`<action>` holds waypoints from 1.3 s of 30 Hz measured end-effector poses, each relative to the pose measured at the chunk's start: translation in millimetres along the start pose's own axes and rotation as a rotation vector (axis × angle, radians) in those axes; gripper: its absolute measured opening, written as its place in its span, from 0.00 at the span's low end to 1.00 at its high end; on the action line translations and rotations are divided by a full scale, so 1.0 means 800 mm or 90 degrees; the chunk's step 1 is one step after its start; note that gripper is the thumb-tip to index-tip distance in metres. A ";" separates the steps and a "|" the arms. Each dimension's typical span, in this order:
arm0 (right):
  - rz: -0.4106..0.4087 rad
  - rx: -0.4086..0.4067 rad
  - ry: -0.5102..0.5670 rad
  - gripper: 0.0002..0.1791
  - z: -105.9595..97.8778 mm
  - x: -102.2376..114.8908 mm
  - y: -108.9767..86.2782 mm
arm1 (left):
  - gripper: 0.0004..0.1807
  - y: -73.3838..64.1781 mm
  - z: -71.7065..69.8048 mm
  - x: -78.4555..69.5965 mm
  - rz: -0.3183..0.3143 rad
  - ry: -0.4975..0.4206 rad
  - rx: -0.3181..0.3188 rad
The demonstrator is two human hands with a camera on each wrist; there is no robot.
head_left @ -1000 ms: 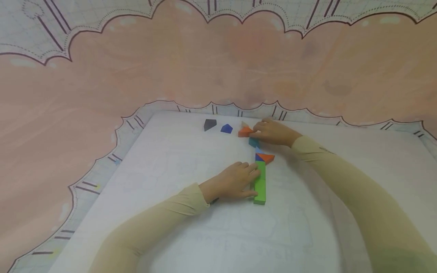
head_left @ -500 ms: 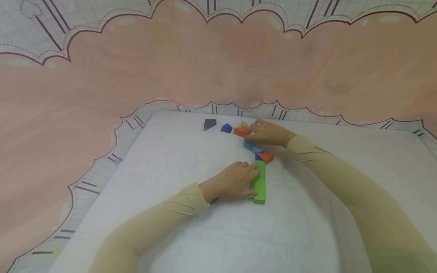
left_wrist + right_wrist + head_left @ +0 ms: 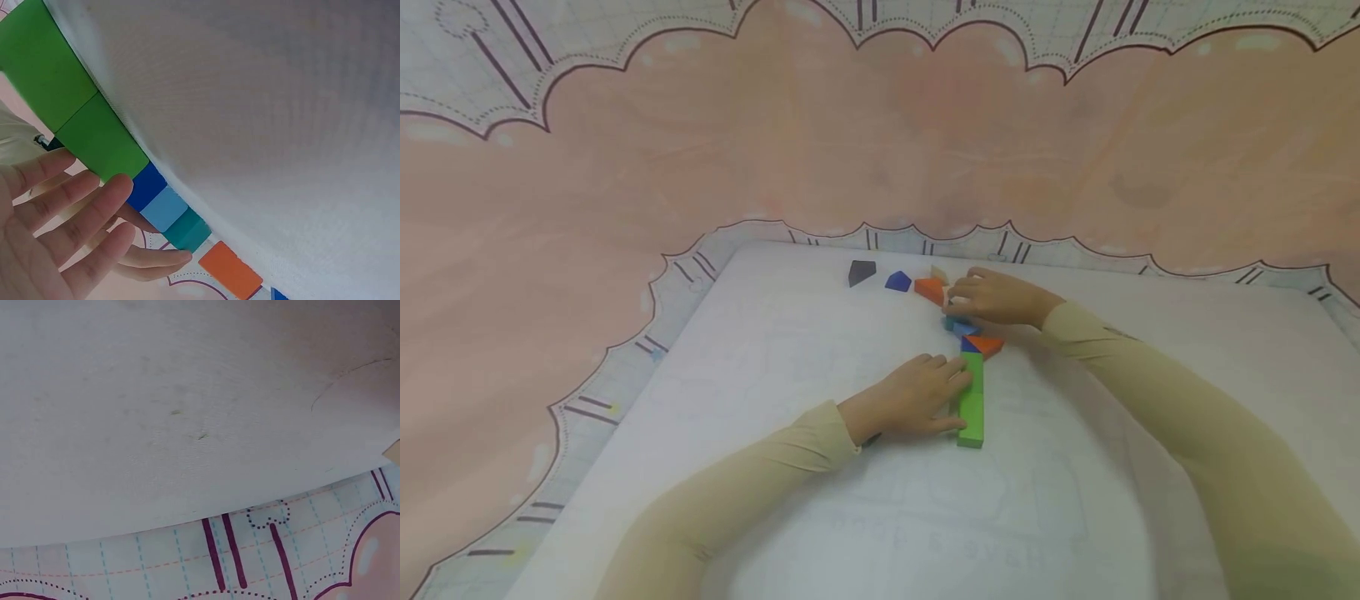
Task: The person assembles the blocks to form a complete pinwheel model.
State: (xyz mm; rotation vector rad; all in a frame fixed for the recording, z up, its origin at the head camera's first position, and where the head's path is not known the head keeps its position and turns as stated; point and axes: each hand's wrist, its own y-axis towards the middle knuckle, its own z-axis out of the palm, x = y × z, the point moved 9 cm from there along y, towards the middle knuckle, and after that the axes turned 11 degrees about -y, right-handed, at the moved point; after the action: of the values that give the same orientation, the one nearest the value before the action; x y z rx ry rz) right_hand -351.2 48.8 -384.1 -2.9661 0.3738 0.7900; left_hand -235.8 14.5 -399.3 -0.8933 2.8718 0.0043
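Note:
Two green blocks [image 3: 972, 419] lie end to end in a column on the white surface. My left hand [image 3: 917, 396] rests along their left side, fingers spread and fairly straight, as the left wrist view also shows. Beyond the green pair sit a dark blue triangle [image 3: 967, 345] and an orange triangle [image 3: 991, 345]. Then come a light blue block [image 3: 164, 209] and a teal block [image 3: 187, 230]. Fingers of my right hand [image 3: 1000, 297] are curled at the teal block and seem to pinch it; part of the grip is hidden. The right wrist view leaves out that hand.
Left of my right hand lie an orange block [image 3: 929, 290], a beige piece [image 3: 939, 274], a blue pentagon [image 3: 898, 282] and a dark grey block [image 3: 862, 272]. A patterned pink cloth [image 3: 880, 150] surrounds the white board [image 3: 737, 333].
The teal and light blue blocks shifted left and turned, then the teal one came slightly back right with my right hand. The orange block slid a little left. My left hand stayed put.

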 end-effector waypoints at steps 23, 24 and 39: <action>-0.021 0.004 -0.021 0.22 -0.017 0.023 -0.020 | 0.32 -0.001 -0.002 0.000 0.004 0.014 0.000; -0.019 0.010 -0.015 0.22 -0.016 0.022 -0.020 | 0.32 -0.001 -0.002 0.000 0.004 0.012 0.001; -0.003 0.019 -0.007 0.20 -0.011 0.019 -0.026 | 0.34 -0.001 -0.001 0.000 -0.008 0.000 0.018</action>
State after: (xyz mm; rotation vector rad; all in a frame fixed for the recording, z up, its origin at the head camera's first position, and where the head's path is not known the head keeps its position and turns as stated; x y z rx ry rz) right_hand -329.1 64.5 -384.7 -2.9326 0.3743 0.7936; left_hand -235.1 13.6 -398.7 -0.9062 2.8587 -0.0378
